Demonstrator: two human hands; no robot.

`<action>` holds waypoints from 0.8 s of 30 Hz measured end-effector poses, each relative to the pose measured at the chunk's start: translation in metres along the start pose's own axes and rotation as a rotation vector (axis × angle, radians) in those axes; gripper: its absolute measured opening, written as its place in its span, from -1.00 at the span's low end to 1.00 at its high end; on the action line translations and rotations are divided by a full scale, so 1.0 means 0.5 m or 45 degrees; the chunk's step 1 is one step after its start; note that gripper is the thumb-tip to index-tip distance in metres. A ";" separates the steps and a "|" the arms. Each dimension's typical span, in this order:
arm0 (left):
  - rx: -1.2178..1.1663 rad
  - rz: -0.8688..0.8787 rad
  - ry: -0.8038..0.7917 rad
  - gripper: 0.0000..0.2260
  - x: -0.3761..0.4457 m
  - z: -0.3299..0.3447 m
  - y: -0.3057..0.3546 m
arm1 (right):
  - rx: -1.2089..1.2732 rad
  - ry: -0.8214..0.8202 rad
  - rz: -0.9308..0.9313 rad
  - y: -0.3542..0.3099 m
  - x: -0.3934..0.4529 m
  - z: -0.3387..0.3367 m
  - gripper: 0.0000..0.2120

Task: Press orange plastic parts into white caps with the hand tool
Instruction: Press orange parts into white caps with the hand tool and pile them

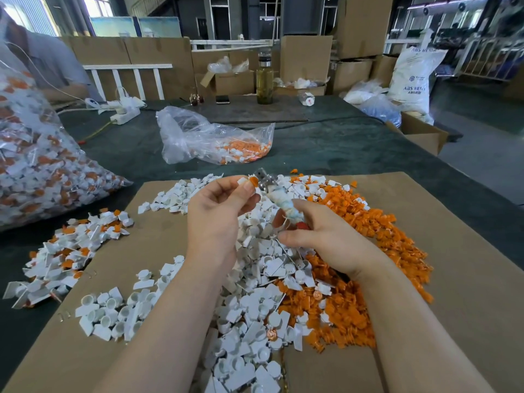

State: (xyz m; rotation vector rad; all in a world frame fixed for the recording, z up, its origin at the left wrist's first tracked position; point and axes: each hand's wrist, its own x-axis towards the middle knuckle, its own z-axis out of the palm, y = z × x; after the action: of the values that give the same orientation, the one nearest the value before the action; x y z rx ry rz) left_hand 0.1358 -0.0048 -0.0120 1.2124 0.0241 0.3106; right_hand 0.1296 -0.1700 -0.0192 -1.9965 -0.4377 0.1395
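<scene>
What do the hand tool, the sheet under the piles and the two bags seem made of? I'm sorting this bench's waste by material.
Hand tool: shiny metal head, apparently steel; its handle looks wrapped in pale cloth or tape, red showing at the end. Sheet: matte brown cardboard, likely a flattened box. Near bag and far bag: thin clear plastic film, crinkled and glossy, contents showing through.

We see a cardboard sheet (pixel 467 251) on the table (pixel 340 148), caps (pixel 249 321) piled left of the loose parts (pixel 377 251), bags (pixel 209 137) behind.
</scene>
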 end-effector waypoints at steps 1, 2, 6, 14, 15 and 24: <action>-0.011 0.000 0.004 -0.88 0.001 -0.002 0.001 | -0.016 -0.021 -0.001 0.000 0.000 0.001 -0.65; -0.015 0.003 0.005 -0.88 0.002 -0.003 0.001 | -0.026 -0.035 -0.001 -0.001 -0.001 0.001 -0.67; -0.026 0.006 -0.010 -0.89 0.003 -0.004 0.002 | -0.034 -0.043 -0.011 0.000 -0.001 0.005 -0.75; -0.021 0.003 0.031 -0.89 0.005 0.001 0.004 | -0.125 0.030 -0.062 0.002 0.005 0.019 -0.72; -0.020 -0.006 0.031 -0.89 0.006 0.001 0.003 | -0.133 0.033 -0.062 0.002 0.005 0.019 -0.71; -0.248 -0.489 0.310 -0.90 0.055 -0.066 0.005 | -0.443 0.308 -0.075 0.014 0.011 0.015 -0.83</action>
State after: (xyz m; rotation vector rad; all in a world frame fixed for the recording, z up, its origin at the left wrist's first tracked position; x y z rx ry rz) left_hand 0.1554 0.0329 -0.0173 0.9473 0.4242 0.1183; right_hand 0.1341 -0.1644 -0.0286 -2.3028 -0.3830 -0.2285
